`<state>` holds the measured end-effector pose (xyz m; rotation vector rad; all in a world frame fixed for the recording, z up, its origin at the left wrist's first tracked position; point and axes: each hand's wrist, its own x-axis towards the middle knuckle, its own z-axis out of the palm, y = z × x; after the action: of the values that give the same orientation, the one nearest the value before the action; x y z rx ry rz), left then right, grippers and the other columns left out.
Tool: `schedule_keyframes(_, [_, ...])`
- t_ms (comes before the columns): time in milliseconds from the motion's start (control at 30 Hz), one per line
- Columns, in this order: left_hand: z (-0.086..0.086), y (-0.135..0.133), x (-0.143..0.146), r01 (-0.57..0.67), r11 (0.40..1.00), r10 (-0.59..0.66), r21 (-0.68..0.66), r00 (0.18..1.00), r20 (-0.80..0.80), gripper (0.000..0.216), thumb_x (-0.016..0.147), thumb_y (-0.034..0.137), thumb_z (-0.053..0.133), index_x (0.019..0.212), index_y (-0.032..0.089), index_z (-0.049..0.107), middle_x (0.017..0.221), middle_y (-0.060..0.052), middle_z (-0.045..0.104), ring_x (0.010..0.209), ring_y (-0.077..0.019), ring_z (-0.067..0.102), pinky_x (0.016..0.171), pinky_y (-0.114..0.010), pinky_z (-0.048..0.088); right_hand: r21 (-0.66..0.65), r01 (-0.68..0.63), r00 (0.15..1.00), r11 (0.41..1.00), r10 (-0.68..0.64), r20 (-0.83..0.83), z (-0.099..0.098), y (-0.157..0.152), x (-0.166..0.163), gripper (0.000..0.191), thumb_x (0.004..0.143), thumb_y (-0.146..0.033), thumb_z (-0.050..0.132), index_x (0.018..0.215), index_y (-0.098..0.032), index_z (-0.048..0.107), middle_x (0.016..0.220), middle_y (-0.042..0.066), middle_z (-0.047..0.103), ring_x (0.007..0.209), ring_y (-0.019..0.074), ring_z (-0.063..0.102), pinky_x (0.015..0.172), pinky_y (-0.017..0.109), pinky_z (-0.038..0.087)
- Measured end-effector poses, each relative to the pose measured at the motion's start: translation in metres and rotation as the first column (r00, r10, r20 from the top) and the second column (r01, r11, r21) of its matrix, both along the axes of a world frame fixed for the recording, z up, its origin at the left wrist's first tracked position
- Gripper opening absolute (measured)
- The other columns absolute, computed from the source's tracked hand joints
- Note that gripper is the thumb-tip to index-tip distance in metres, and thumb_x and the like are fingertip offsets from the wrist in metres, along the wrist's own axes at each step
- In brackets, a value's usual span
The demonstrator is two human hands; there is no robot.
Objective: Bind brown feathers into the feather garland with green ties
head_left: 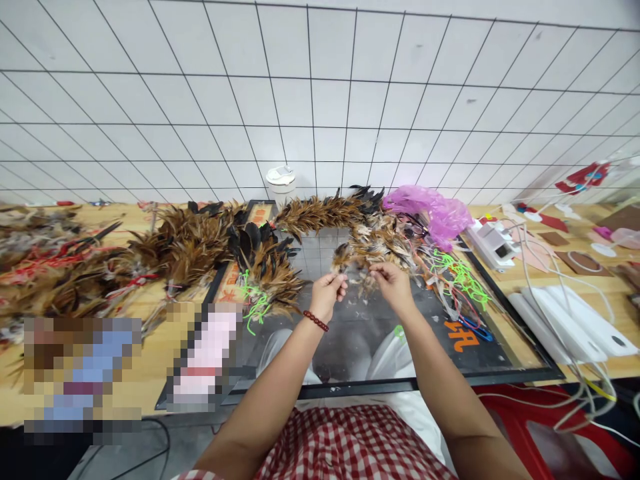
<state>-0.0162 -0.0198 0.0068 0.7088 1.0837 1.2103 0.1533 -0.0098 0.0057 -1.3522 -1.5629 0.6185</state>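
The left hand (pixel 329 293) pinches a small feather tuft (pixel 342 259) above the middle of the counter (pixel 153 373); the right hand (pixel 391 283) has its fingertips drawn together, their hold unclear. Brown feathers (pixel 381 241) lie toward the back edge.

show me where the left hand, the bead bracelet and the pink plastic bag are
Left hand (pixel 327 293): head view, on the middle of the hand.
Bead bracelet (pixel 316 321): head view, on the beads across the wrist.
Pink plastic bag (pixel 431 212): head view, on its crumpled middle.
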Motion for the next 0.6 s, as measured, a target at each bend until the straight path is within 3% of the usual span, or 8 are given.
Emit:
schedule_keyframes(67, [0.0,0.002,-0.002,-0.036,0.999,0.037,-0.009,0.999,0.04,0.027,0.063,0.032,0.072,0.073,0.009,0.063,0.057,0.001,0.055,0.043,-0.004,0.046,0.038,-0.016,0.03,0.039,-0.076,0.939,0.996,0.058,0.34,0.002,-0.003,0.003,0.019,0.083,-0.019,0.049,0.085,-0.021,0.068,0.085,0.006,0.062,0.082,0.0184,0.056,0.076,0.031,0.041])
schedule_keyframes(133, [0.0,0.002,-0.002,-0.039,0.999,0.04,-0.012,0.998,0.044,0.028,0.063,0.033,0.072,0.073,0.009,0.063,0.057,0.001,0.055,0.044,-0.004,0.046,0.038,-0.016,0.03,0.009,-0.131,0.792,0.991,0.099,0.603,0.004,-0.007,0.001,0.023,0.085,-0.017,0.046,0.089,-0.022,0.069,0.088,0.007,0.061,0.085,0.0197,0.053,0.075,0.031,0.037])
schedule_keyframes(200, [0.0,0.002,-0.002,-0.035,0.999,0.035,-0.012,0.999,0.039,0.028,0.063,0.033,0.072,0.073,0.009,0.062,0.056,0.001,0.054,0.043,-0.0041,0.046,0.038,-0.017,0.03,-0.032,-0.118,0.655,0.993,0.101,0.749,0.005,-0.011,-0.004,0.021,0.086,-0.02,0.048,0.091,-0.023,0.068,0.091,0.008,0.06,0.086,0.0211,0.051,0.073,0.032,0.034])
schedule_keyframes(267, [0.0,0.002,-0.002,-0.037,0.999,0.037,-0.01,0.999,0.036,0.028,0.064,0.034,0.072,0.073,0.009,0.062,0.056,0.001,0.054,0.043,-0.0041,0.045,0.038,-0.017,0.03,-0.046,-0.086,0.589,0.995,0.088,0.804,0.006,-0.012,-0.009,0.017,0.087,-0.024,0.049,0.09,-0.022,0.066,0.093,0.008,0.06,0.088,0.022,0.05,0.074,0.032,0.032])
schedule_keyframes(333, [0.0,0.001,-0.002,-0.038,0.999,0.039,-0.013,0.999,0.037,0.028,0.064,0.033,0.072,0.073,0.009,0.063,0.056,0.001,0.054,0.043,-0.0041,0.046,0.038,-0.017,0.031,-0.017,-0.071,0.583,0.997,0.055,0.81,0.006,-0.013,-0.012,0.016,0.088,-0.025,0.048,0.09,-0.021,0.063,0.099,0.009,0.061,0.09,0.0225,0.049,0.075,0.032,0.031])
schedule_keyframes(433, [0.0,0.002,-0.001,-0.043,0.999,0.043,-0.021,0.999,0.02,0.025,0.065,0.031,0.071,0.074,0.009,0.064,0.059,0.0,0.056,0.044,-0.0046,0.048,0.038,-0.017,0.032,0.067,-0.084,0.65,0.994,0.004,0.76,0.009,-0.013,-0.013,0.017,0.09,-0.022,0.043,0.093,-0.019,0.059,0.105,0.009,0.062,0.094,0.0222,0.05,0.08,0.033,0.03])
schedule_keyframes(600, [-0.001,0.002,0.001,-0.064,0.998,0.063,-0.015,0.995,-0.074,0.021,0.066,0.028,0.07,0.072,0.009,0.065,0.062,-0.002,0.061,0.043,-0.006,0.051,0.037,-0.018,0.033,0.113,-0.111,0.784,0.987,0.017,0.62,0.011,-0.014,-0.014,0.018,0.09,-0.022,0.041,0.088,-0.019,0.059,0.089,0.007,0.065,0.088,0.0208,0.053,0.081,0.034,0.031])
